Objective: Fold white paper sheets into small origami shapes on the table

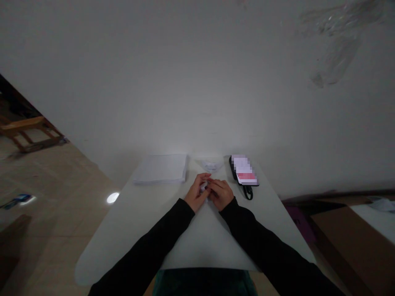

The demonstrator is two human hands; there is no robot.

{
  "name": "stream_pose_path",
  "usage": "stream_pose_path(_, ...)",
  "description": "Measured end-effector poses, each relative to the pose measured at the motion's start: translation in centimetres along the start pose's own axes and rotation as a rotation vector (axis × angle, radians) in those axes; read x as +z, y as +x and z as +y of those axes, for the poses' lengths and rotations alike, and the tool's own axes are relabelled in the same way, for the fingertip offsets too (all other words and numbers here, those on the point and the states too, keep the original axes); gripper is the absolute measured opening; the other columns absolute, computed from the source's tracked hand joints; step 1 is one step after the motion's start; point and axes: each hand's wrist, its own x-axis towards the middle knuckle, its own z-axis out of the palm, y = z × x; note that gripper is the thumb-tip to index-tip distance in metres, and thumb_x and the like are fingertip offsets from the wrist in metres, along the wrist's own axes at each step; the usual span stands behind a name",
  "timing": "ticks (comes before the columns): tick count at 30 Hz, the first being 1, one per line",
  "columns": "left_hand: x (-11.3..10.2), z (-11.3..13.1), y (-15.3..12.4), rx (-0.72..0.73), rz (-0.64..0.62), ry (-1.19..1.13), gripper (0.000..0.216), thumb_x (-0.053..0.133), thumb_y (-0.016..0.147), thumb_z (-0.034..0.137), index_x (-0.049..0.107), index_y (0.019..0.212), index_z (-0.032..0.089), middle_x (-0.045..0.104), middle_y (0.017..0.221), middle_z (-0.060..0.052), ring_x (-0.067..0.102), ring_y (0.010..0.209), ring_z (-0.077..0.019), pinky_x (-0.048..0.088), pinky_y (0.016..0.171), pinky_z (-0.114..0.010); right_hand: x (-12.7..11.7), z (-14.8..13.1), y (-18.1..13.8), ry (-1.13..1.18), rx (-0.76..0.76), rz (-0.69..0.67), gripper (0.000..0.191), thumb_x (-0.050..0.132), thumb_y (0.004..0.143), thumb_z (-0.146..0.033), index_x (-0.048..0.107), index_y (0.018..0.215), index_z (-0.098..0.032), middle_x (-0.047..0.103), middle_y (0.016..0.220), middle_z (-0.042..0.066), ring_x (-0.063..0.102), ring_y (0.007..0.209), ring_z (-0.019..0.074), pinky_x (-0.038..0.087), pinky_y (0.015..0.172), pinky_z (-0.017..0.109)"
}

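Note:
Over the middle of the white table (138, 230), my left hand (197, 194) and my right hand (221, 194) meet with their fingertips close together. Between them is a small folded piece of white paper (203, 187), mostly covered by the fingers. Both hands are closed on it, the left from one side and the right from the other. Just beyond the fingers lies another white paper piece (211, 165), creased and roughly triangular. To the left is a neat stack of white paper (161, 168).
A phone (247, 176) with a lit, blurred screen leans on a black object to the right, a black cable loop (248, 192) beside it. The wall (197, 82) rises behind the table. Cardboard (354, 238) stands right; a wooden chair (27, 127) is far left.

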Motion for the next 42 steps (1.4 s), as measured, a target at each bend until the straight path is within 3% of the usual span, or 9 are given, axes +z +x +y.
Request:
stream_pose_path(5, 1.1, 1.2, 0.1, -0.028, 0.185, -0.127, 0.038, 0.055, 0.078, 0.029, 0.040, 0.111, 0.018, 0.054, 0.108, -0.010, 0.053, 0.102, -0.0212, 0.039, 0.091, -0.039, -0.6, -1.8, 0.5, 0.213, 0.166, 0.032, 0.016, 0.040, 0.076, -0.015, 0.055, 0.079, -0.019, 0.057, 0.073, 0.001, 0.052, 0.065, 0.0137, 0.040, 0.061, 0.024)
stream_pose_path(9, 1.9, 1.7, -0.2, -0.160, 0.165, -0.249, 0.034, 0.042, 0.086, 0.037, 0.041, 0.114, 0.017, 0.057, 0.107, -0.010, 0.056, 0.097, -0.0190, 0.042, 0.088, -0.034, -0.9, -2.9, 0.8, 0.276, 0.218, 0.043, 0.017, 0.042, 0.073, -0.016, 0.055, 0.085, -0.017, 0.057, 0.072, 0.002, 0.052, 0.064, 0.0144, 0.041, 0.062, 0.025)
stream_pose_path(13, 2.2, 1.9, -0.6, -0.154, 0.182, -0.197, 0.034, 0.036, 0.088, 0.040, 0.046, 0.111, 0.016, 0.059, 0.099, -0.008, 0.057, 0.090, -0.0172, 0.042, 0.085, -0.032, -1.1, -3.2, 1.0, 0.353, 0.257, 0.111, 0.015, 0.043, 0.075, -0.019, 0.057, 0.080, -0.016, 0.050, 0.062, -0.001, 0.046, 0.056, 0.0117, 0.039, 0.057, 0.023)
stream_pose_path(20, 2.7, 1.9, -0.8, -0.125, 0.196, -0.196, 0.031, 0.037, 0.088, 0.038, 0.044, 0.110, 0.017, 0.057, 0.104, -0.008, 0.055, 0.089, -0.0171, 0.043, 0.083, -0.031, -0.7, -3.2, 0.9, 0.456, 0.411, 0.195, 0.012, 0.048, 0.071, -0.024, 0.058, 0.070, -0.017, 0.046, 0.057, -0.003, 0.040, 0.051, 0.0099, 0.035, 0.050, 0.021)
stream_pose_path(26, 2.7, 1.9, -0.7, -0.102, 0.103, -0.251, 0.037, 0.058, 0.077, 0.033, 0.043, 0.106, 0.017, 0.057, 0.105, -0.009, 0.054, 0.095, -0.0197, 0.041, 0.089, -0.034, -0.5, -3.1, 0.8, 0.445, 0.459, 0.247, 0.008, 0.049, 0.062, -0.020, 0.054, 0.056, -0.017, 0.045, 0.051, -0.004, 0.042, 0.049, 0.0108, 0.036, 0.049, 0.022)
stream_pose_path(30, 2.4, 2.8, -0.8, -0.092, 0.090, -0.182, 0.029, 0.049, 0.083, 0.032, 0.049, 0.108, 0.016, 0.057, 0.109, -0.009, 0.053, 0.100, -0.0201, 0.039, 0.092, -0.034, -0.5, -3.4, 0.7, 0.404, 0.513, 0.235, 0.007, 0.049, 0.060, -0.018, 0.053, 0.054, -0.017, 0.047, 0.050, -0.004, 0.042, 0.048, 0.0103, 0.034, 0.047, 0.022)
stream_pose_path(33, 2.5, 3.2, -1.0, -0.068, 0.142, -0.207, 0.033, 0.045, 0.086, 0.030, 0.046, 0.117, 0.018, 0.054, 0.118, -0.009, 0.050, 0.107, -0.0199, 0.037, 0.094, -0.034, -0.6, -3.7, 0.8, 0.393, 0.472, 0.226, 0.009, 0.046, 0.062, -0.016, 0.053, 0.057, -0.017, 0.048, 0.053, -0.004, 0.041, 0.049, 0.0095, 0.033, 0.047, 0.021)
stream_pose_path(37, 3.4, 2.9, -0.8, -0.144, 0.271, -0.385, 0.045, 0.047, 0.085, 0.030, 0.034, 0.126, 0.020, 0.051, 0.124, -0.011, 0.053, 0.104, -0.0183, 0.040, 0.092, -0.036, -0.6, -3.8, 0.8, 0.391, 0.397, 0.254, 0.011, 0.043, 0.064, -0.015, 0.051, 0.057, -0.018, 0.047, 0.056, -0.004, 0.040, 0.050, 0.0089, 0.034, 0.049, 0.020)
stream_pose_path(42, 3.8, 2.7, -0.5, -0.199, 0.284, -0.422, 0.037, 0.052, 0.081, 0.034, 0.048, 0.114, 0.016, 0.055, 0.118, -0.012, 0.054, 0.103, -0.0201, 0.043, 0.088, -0.034, -0.1, -3.4, 0.8, 0.491, 0.563, 0.272, 0.011, 0.047, 0.064, -0.019, 0.058, 0.064, -0.017, 0.051, 0.055, -0.003, 0.042, 0.050, 0.0093, 0.037, 0.047, 0.020)
